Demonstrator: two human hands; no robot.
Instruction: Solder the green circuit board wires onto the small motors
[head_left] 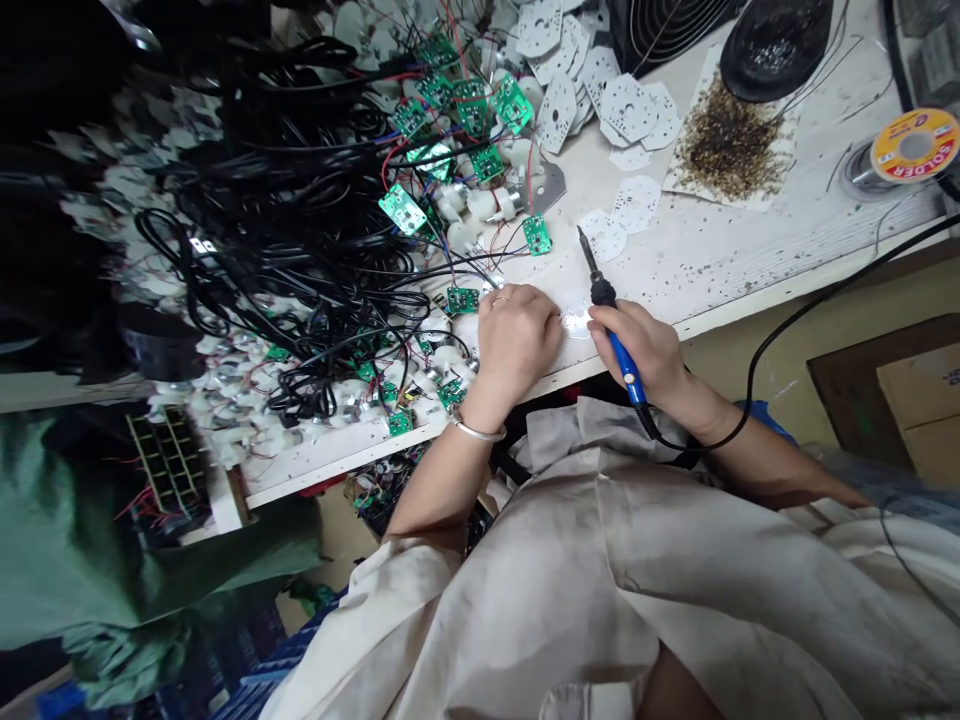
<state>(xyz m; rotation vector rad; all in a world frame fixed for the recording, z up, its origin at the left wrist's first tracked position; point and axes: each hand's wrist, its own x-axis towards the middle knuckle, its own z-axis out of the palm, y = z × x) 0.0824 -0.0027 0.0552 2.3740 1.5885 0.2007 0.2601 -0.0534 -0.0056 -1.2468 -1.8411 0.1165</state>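
My right hand (645, 350) grips a blue-handled soldering iron (624, 360), its dark tip pointing up and away over the bench, close to thin white discs (603, 235). Curled at the edge of the heap is my left hand (517, 338), back up; whatever its fingers hold is hidden beneath them. Just left of those fingers lies a small green circuit board (462, 300) with wires. Between my hands, a shiny white disc (576, 318) rests near the bench's front edge. Another green board (537, 235) on wires sits beyond my left hand.
Bundled black cables (300, 240) and white motor-like parts (247, 400) crowd the left of the bench (720, 260). White plates (630, 105) are stacked at the back beside a black fan (667, 30). Dark residue (727, 140) covers a pad. A solder spool (911, 146) stands right.
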